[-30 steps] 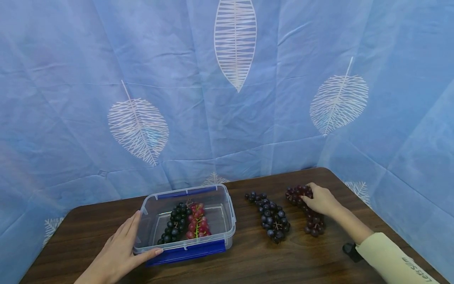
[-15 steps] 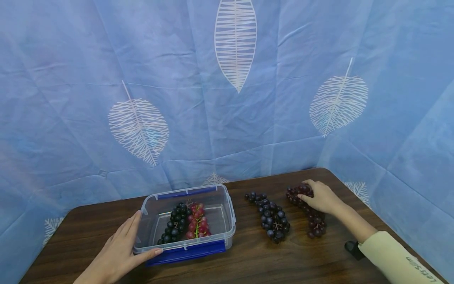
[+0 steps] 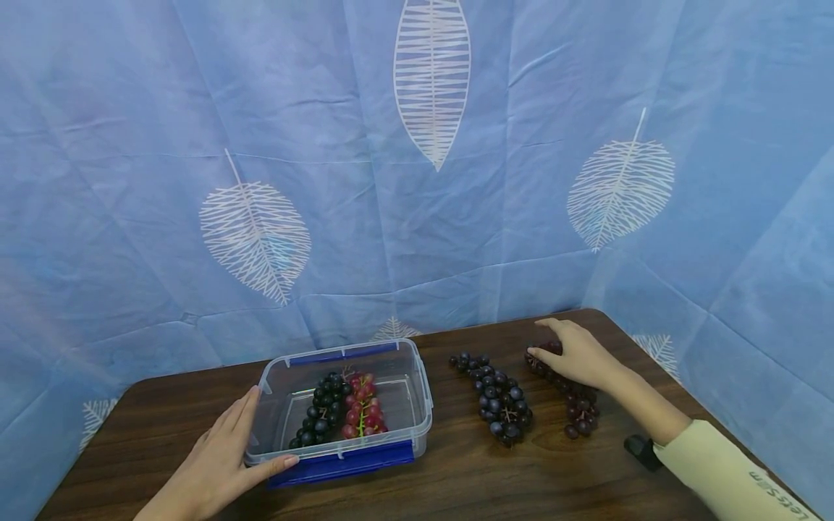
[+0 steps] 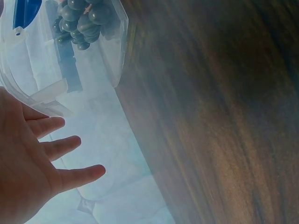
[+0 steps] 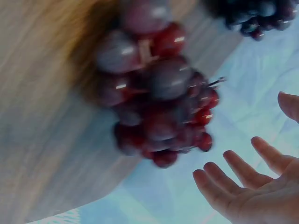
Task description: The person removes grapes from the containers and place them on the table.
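My left hand [image 3: 211, 456] lies against the left end of a clear plastic container [image 3: 423, 405] with blue clips, its thumb on the front rim. In the left wrist view its fingers are straight and spread beside the wall. Inside the container lie a blackish-green grape bunch [image 3: 319, 412] and a bright red grape bunch [image 3: 363, 405]. My right hand [image 3: 583, 358] is over the far end of a dark red grape bunch [image 3: 580, 412] on the table, partly covering it. The right wrist view shows those fingers [image 5: 233, 170] extended and apart from the grapes.
A blue-black grape bunch [image 3: 502, 398] lies on the wooden table [image 3: 469, 477] between the container and the dark red one. A blue curtain [image 3: 365, 217] with white leaf prints hangs behind the table. A small black object [image 3: 641, 452] shows beside the right sleeve [image 3: 723, 470].
My right hand has loosened from the dark red grapes and shifted a little up and left, its fingers now straighter. The left hand and the container stay put.
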`<act>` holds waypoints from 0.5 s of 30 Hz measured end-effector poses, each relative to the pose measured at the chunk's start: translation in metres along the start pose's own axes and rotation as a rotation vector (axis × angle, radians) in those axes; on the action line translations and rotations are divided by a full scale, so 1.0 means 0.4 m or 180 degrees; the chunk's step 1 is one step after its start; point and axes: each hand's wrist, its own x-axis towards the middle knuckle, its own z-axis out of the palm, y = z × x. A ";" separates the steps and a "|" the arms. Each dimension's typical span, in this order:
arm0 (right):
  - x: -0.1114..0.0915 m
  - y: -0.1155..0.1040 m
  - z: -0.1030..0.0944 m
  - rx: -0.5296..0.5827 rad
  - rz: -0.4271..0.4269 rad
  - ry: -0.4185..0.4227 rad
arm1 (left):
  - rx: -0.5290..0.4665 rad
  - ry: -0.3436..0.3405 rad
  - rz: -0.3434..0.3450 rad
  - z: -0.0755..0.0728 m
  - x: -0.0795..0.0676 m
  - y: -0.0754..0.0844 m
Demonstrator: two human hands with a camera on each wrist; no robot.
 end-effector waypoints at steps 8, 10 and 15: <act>0.022 -0.078 -0.006 0.0103 -0.0104 -0.0042 | 0.0099 0.0139 0.0099 0.005 -0.005 0.000; 0.027 -0.096 -0.006 0.0105 -0.0116 -0.0060 | 0.0111 0.0174 0.0130 0.005 -0.005 -0.001; 0.043 -0.139 -0.005 0.0149 -0.0121 -0.0152 | 0.0053 0.0117 0.0102 0.003 -0.002 -0.001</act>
